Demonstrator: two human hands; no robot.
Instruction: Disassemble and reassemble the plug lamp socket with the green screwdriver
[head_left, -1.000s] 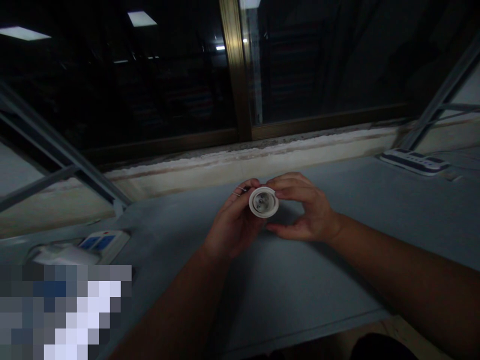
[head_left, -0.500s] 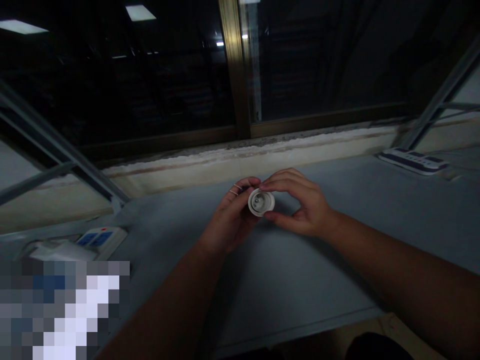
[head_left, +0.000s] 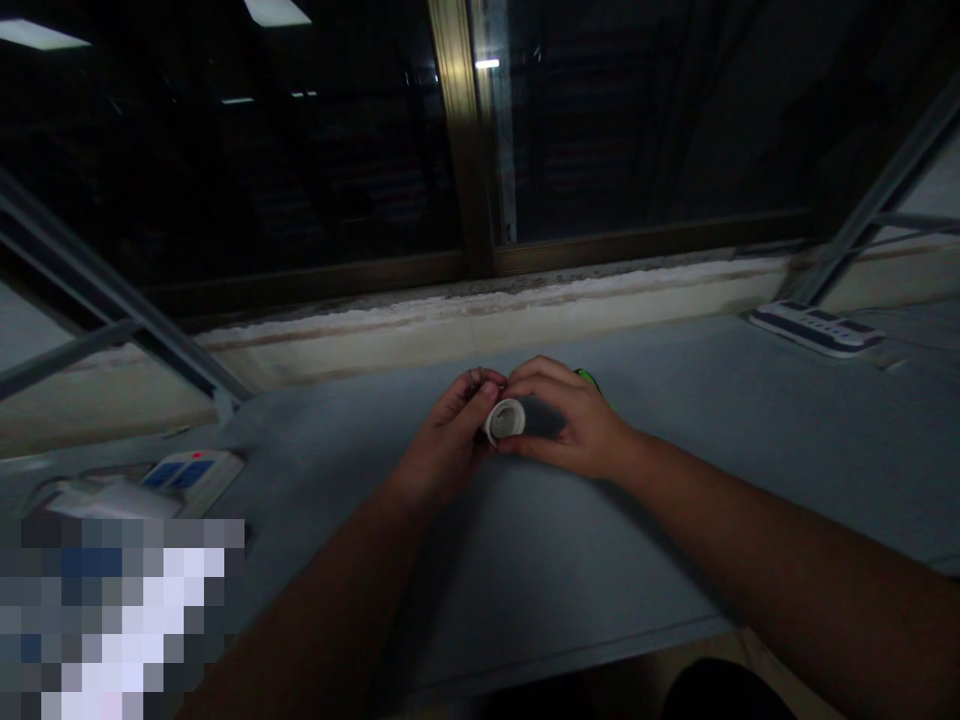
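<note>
Between my hands is a white lamp socket [head_left: 505, 421], its round open end turned up toward me. Its inside is in shadow. My left hand [head_left: 452, 432] is closed round its left side, with the thumb along the upper rim. From the right, the curved fingers and thumb of my right hand [head_left: 568, 413] grip the same socket near its rim. A small green item [head_left: 587, 378] shows just behind my right hand; most of it is hidden, so I cannot tell its kind.
The grey table [head_left: 600, 560] runs under both arms. A power strip [head_left: 199, 478] with a red light and a white plug lie at the left. Another power strip [head_left: 819, 328] lies at the back right. Behind are slanted metal bars and a dark window with a brass-coloured frame [head_left: 466, 150].
Both hands have shifted slightly left and down with the socket. The socket has tilted, hiding more of its inside. A green item has come into view behind my right hand.
</note>
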